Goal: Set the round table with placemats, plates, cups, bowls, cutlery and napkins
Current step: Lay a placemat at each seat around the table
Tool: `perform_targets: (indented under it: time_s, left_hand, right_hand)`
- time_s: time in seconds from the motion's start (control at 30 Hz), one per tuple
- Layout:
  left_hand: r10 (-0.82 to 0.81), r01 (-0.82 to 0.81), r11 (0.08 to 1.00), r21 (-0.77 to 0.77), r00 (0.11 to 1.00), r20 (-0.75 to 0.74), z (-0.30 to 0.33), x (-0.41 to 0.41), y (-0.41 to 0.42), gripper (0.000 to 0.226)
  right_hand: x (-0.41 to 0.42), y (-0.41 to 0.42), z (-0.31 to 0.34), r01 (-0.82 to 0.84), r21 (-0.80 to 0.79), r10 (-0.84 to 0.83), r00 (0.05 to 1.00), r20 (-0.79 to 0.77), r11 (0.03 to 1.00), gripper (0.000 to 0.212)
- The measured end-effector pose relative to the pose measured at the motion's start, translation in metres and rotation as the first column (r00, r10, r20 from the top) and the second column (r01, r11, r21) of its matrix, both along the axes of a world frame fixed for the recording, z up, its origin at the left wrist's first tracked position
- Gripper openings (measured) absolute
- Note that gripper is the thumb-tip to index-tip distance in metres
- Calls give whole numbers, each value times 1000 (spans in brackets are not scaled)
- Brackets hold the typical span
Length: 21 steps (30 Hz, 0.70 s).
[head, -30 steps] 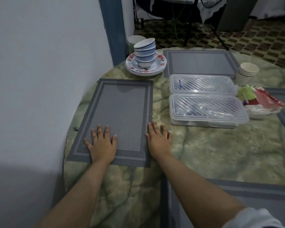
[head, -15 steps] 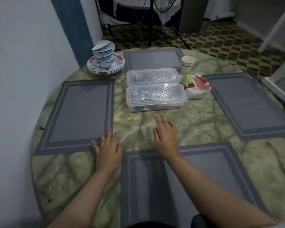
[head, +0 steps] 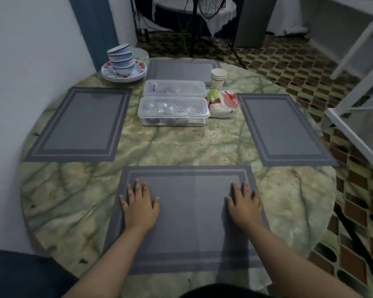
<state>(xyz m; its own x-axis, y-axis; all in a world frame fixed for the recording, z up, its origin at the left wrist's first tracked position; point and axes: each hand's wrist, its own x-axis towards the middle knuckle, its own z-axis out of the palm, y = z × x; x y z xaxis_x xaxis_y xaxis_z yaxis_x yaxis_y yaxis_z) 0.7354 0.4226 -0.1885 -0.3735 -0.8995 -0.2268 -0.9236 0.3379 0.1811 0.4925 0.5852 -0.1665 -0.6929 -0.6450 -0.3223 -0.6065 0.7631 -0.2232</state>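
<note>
We shifted both flat, empty palms — left hand, right hand — from the nine-o'clock placemat to the six-o'clock placemat — mats done, plates next.

There is only one view, from a camera worn on the head of the person; it looks forward and steeply down on the round counter from its near edge. It stands close; both forearms enter from the bottom of the frame, and the nearest placemat lies directly below. The wide lens bends the edges (the wall on the left curves); the far side of the counter and the tiled floor behind it appear at the top.
</note>
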Motion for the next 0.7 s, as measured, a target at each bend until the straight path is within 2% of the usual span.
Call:
perform_targets:
  time_s: [0.1,0.5,0.7]
  left_hand:
    - [-5,5,1000,-3,1000,-19,-3,2,-1,69]
    - [-37,38,999,13,999,-37,-1,4,7,70]
    - [-1,1,1000,12,1000,-22,3,-1,7,70]
  right_hand:
    - [-7,10,-3,-70,23,70,997,-18,997,60]
    - [-12,26,0,-89,23,89,996,1,996,61]
    - [-15,24,1,-68,10,68,998,18,998,58]
